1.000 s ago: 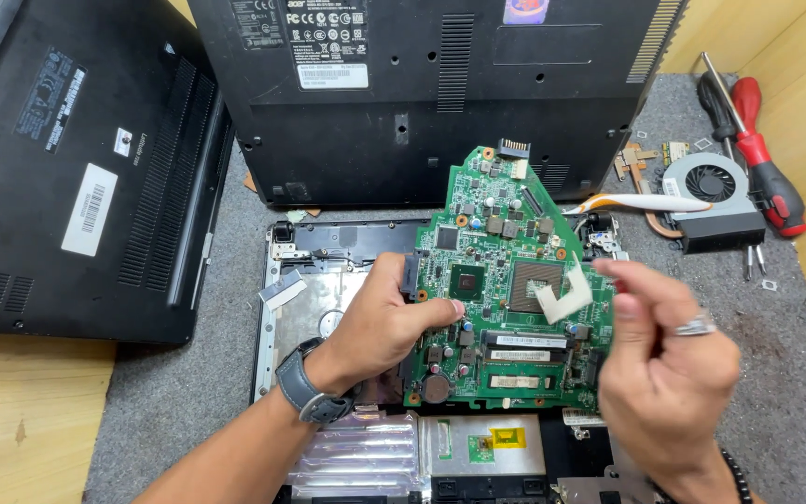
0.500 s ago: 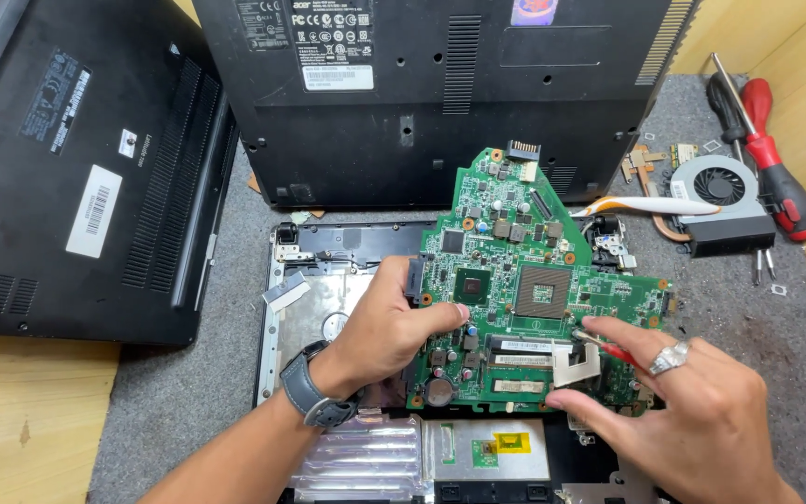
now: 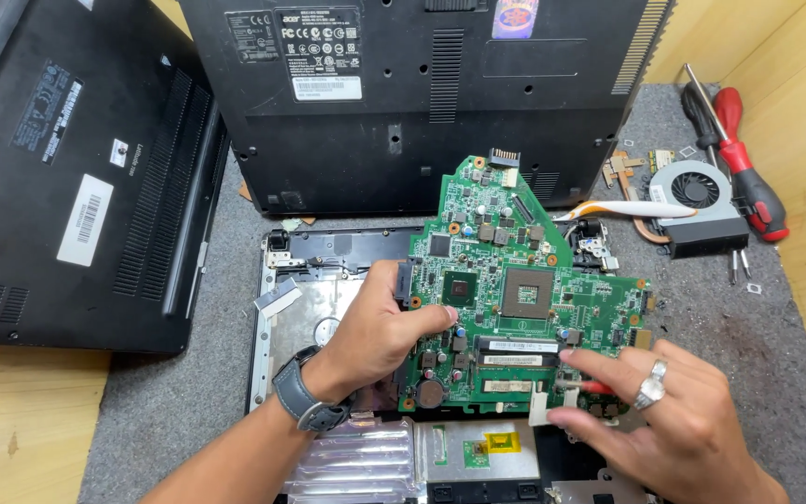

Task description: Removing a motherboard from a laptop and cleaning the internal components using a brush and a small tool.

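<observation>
**Motherboard Held Over Open Chassis**

We gripped the green motherboard (image 3: 515, 299) at its left edge with our left hand (image 3: 375, 336), tilted above the open laptop chassis (image 3: 277, 317). Our right hand (image 3: 673, 420) pinched a small white piece (image 3: 541, 409) at the lower edge

Left hand (image 3: 380, 336), forearm angling up from lower left with a watch at the wrist, fingers curled in a pinch grip, thumb on top; right hand (image 3: 673, 420) entering from lower right, ring on one finger, fingertips pressed together, knuckles up.
</observation>
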